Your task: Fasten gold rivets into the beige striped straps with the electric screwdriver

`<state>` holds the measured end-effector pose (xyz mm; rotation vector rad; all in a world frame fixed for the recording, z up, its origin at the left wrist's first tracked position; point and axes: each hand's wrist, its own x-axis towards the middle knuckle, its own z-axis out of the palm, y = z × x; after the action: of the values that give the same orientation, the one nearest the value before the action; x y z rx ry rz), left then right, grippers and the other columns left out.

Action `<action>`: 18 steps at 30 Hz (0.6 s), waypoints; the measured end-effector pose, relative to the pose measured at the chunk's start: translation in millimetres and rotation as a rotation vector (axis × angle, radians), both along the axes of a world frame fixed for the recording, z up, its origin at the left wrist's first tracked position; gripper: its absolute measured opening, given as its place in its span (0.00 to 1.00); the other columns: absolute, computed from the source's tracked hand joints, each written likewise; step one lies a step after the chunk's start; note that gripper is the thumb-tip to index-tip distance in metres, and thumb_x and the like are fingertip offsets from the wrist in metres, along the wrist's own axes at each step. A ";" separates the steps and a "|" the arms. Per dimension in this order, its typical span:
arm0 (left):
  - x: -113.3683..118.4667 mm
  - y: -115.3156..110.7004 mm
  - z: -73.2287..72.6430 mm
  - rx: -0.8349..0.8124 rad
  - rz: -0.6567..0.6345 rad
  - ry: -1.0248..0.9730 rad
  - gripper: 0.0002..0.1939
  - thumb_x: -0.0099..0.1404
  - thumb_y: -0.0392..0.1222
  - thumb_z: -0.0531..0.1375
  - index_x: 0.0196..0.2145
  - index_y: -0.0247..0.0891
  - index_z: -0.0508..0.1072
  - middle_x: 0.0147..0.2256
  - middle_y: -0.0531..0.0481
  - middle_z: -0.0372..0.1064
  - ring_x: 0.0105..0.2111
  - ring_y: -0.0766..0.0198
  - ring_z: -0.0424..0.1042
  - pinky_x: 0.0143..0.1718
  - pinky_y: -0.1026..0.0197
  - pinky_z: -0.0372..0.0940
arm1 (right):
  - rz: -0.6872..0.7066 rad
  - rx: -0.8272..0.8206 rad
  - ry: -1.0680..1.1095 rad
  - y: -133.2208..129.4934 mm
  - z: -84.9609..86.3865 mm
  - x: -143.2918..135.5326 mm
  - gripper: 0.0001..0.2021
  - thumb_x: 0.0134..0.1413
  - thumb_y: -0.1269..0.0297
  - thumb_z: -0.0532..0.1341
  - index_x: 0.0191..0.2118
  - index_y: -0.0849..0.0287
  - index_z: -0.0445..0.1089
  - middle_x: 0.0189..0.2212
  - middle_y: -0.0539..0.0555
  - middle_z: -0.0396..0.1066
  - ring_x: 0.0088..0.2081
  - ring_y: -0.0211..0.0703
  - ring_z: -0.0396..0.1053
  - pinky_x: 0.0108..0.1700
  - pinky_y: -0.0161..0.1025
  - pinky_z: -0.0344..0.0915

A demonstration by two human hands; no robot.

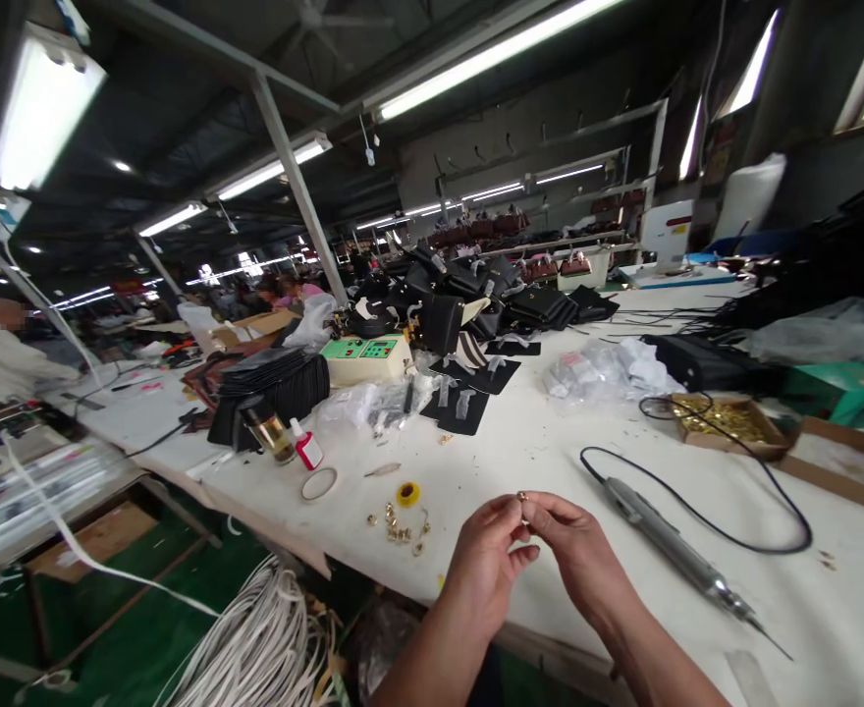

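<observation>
Nearest to the camera are my two bare forearms (439, 648), which reach over the near edge of the white counter (510, 447). At their ends, my left hand (485, 550) and my right hand (570, 535) meet, and both are closed in a pinch upon one small metal piece (522, 497). This piece is held above the counter, exactly between the fingertips, so neither hand is nearer to it; its long axis I cannot tell, because the fingers cover most of it. To the left of my left hand, and apart from it, lie loose gold fittings (399, 533), with a yellow ring (407, 494) just beyond them. On the other side lies a grey power screwdriver (664, 543), well nearer to my right hand; its long axis runs slantwise, the corded end farther from me and the thin bit pointing to the right and toward the near edge.
</observation>
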<state>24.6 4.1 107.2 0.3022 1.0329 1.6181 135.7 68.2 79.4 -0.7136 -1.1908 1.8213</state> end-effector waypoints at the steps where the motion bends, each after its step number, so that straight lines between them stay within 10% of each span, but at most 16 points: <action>1: 3.4 3.7 0.9 0.005 -0.011 0.034 0.21 0.49 0.50 0.79 0.36 0.37 0.81 0.32 0.50 0.70 0.31 0.68 0.66 0.33 0.63 0.66 | -0.018 0.001 0.007 3.6 -2.3 3.2 0.16 0.51 0.49 0.74 0.40 0.55 0.83 0.34 0.55 0.78 0.39 0.50 0.71 0.43 0.45 0.68; 9: -10.1 47.3 -3.0 0.023 -0.191 0.590 0.21 0.61 0.53 0.70 0.44 0.35 0.80 0.36 0.46 0.74 0.32 0.64 0.71 0.35 0.60 0.70 | -0.148 0.075 -0.109 46.2 -6.0 22.8 0.17 0.54 0.45 0.71 0.36 0.56 0.80 0.35 0.53 0.76 0.41 0.48 0.70 0.47 0.41 0.66; 13: -70.2 115.6 -11.9 -0.240 -0.102 1.282 0.18 0.66 0.49 0.64 0.51 0.40 0.78 0.43 0.46 0.77 0.37 0.61 0.75 0.39 0.60 0.71 | -0.180 0.136 -0.298 74.9 -25.9 31.8 0.20 0.53 0.42 0.69 0.36 0.57 0.79 0.33 0.53 0.75 0.36 0.47 0.68 0.39 0.40 0.65; 18: -150.1 219.5 -19.7 -0.465 0.041 1.545 0.19 0.65 0.45 0.65 0.52 0.39 0.76 0.56 0.39 0.71 0.53 0.48 0.73 0.55 0.50 0.66 | -0.115 0.125 -0.355 88.2 -58.1 27.6 0.22 0.53 0.40 0.67 0.33 0.58 0.78 0.30 0.53 0.74 0.33 0.46 0.68 0.34 0.37 0.66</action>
<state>-125.5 223.6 87.5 1.2969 2.4783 0.9041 163.2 156.5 21.3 -1.0404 -1.4450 1.5505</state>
